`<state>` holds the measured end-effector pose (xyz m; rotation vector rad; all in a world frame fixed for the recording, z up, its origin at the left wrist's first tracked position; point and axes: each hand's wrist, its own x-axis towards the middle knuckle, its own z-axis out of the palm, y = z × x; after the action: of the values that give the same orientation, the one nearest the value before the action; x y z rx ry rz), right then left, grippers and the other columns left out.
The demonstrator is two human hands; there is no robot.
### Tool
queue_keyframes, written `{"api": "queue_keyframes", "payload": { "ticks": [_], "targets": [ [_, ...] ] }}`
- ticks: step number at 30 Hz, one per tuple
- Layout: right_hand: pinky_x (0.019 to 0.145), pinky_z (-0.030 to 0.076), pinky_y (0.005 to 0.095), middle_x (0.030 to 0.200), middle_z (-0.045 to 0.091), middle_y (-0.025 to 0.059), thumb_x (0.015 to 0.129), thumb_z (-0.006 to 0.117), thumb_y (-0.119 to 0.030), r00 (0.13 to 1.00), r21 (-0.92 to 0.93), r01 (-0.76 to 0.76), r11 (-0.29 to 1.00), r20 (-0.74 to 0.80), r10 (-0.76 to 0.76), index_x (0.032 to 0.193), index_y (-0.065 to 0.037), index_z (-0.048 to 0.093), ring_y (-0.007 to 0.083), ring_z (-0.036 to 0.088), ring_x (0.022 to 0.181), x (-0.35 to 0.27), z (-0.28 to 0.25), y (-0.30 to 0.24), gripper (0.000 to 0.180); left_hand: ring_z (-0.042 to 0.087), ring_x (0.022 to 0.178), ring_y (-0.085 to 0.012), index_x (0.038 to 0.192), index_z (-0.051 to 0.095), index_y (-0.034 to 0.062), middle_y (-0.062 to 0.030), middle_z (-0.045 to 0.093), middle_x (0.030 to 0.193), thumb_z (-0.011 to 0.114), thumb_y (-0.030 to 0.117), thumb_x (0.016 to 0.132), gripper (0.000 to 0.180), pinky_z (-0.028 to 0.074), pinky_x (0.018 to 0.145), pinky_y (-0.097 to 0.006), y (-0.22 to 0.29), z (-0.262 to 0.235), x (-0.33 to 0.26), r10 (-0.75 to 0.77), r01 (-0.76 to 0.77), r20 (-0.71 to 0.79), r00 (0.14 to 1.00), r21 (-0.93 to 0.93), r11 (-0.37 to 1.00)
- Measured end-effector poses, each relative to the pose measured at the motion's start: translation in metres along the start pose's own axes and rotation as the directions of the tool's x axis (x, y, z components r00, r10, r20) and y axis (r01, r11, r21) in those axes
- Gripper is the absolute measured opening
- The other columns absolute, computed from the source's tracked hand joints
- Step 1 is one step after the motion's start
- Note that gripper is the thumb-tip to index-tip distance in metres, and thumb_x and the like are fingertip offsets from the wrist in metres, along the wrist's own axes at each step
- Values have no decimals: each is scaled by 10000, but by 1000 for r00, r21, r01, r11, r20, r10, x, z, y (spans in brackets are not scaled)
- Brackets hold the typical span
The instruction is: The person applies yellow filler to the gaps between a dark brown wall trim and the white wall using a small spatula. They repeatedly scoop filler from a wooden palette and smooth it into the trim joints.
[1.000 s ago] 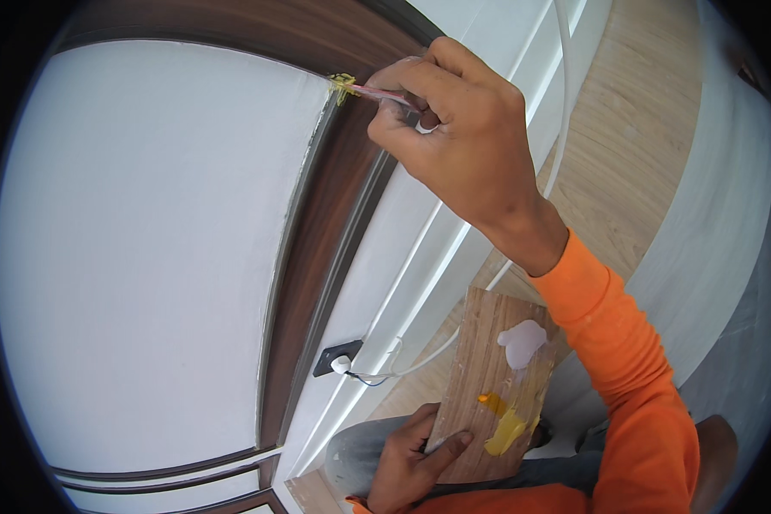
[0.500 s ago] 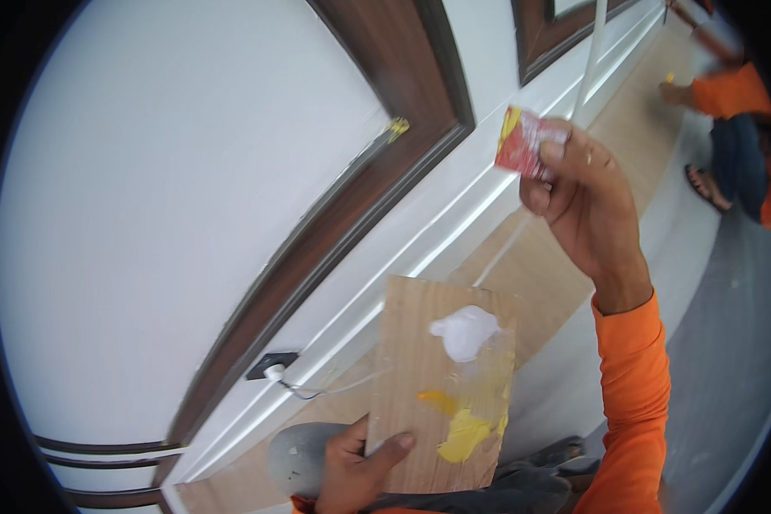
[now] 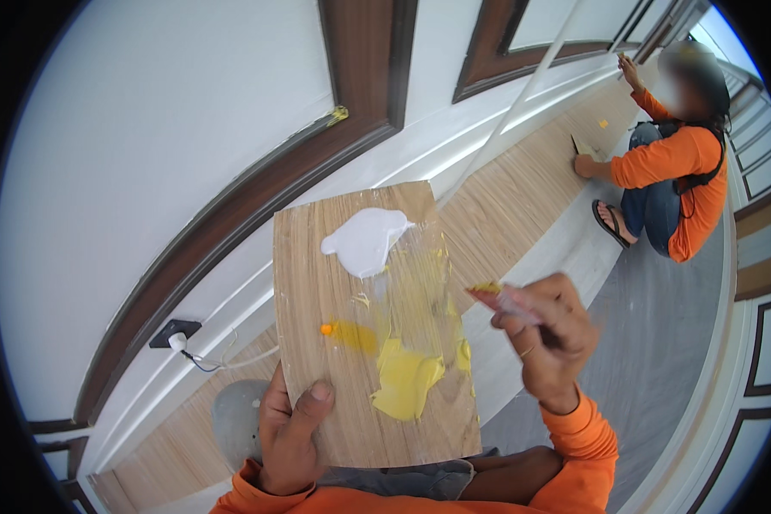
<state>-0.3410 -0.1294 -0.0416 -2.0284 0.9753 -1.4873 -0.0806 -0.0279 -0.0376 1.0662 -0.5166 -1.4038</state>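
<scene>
My left hand (image 3: 293, 424) grips the lower left edge of a flat wood-grain board (image 3: 317, 291), thumb on top. A white blob of paste (image 3: 367, 242) sits near the board's far end. Closer to me lie a smeared yellow patch (image 3: 409, 379) and a small orange-yellow streak (image 3: 349, 335). Just right of the board, my right hand (image 3: 557, 334) pinches a small reddish flexible piece (image 3: 504, 300) with yellow paste along its edge. That piece is held in the air, apart from the board. Some yellow paste (image 3: 339, 113) is on the inner corner of the brown wall moulding (image 3: 364, 128).
A co-worker in orange (image 3: 681, 163) squats at the right by the wall, holding a board. A black wall socket (image 3: 176, 334) carries a white plug and cable. A white pipe or cord (image 3: 522, 94) slants past the wall. Behind my left hand is a grey rounded object (image 3: 238, 418).
My right hand has come down and back from near the wall to beside the board, still holding the reddish piece. The view has shifted, bringing the co-worker fully into sight.
</scene>
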Motion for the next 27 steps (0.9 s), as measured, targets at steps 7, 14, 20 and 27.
{"api": "queue_keyframes", "payload": {
  "ticks": [7,14,20,27],
  "targets": [
    [589,503,246,908,653,77,765,805,89,988,-222,149,964,-16,-157,1176,-18,763,134,630,707,-13,26,-6,426,636,1195,-238,1477,436,-36,-174,618,1356,636,179,1006,555,517,1022,-372,-4,-2,-1,65,-66,-8,998,-61,996],
    [598,531,263,943,634,75,713,802,133,963,-302,269,915,80,-257,1213,-28,750,156,658,745,-12,35,-2,528,613,1207,-212,1491,429,-31,-147,617,1361,632,155,1020,545,470,1052,-361,-7,-8,0,81,-79,13,997,-86,993],
    [596,524,289,890,607,56,721,774,126,915,-395,392,831,263,-307,1179,-11,750,174,651,727,-1,35,21,479,619,1196,-213,1487,426,-36,-146,627,1342,644,155,1011,558,488,1035,-362,0,-5,4,64,-65,-12,998,-114,991],
    [582,456,243,824,603,56,727,705,111,971,-100,-218,971,79,226,1007,-32,771,122,614,693,29,-16,13,321,616,1183,-200,1471,432,-64,-150,628,1331,654,166,1009,561,488,1022,-349,2,0,9,120,-120,-9,993,20,993]
  ]
}}
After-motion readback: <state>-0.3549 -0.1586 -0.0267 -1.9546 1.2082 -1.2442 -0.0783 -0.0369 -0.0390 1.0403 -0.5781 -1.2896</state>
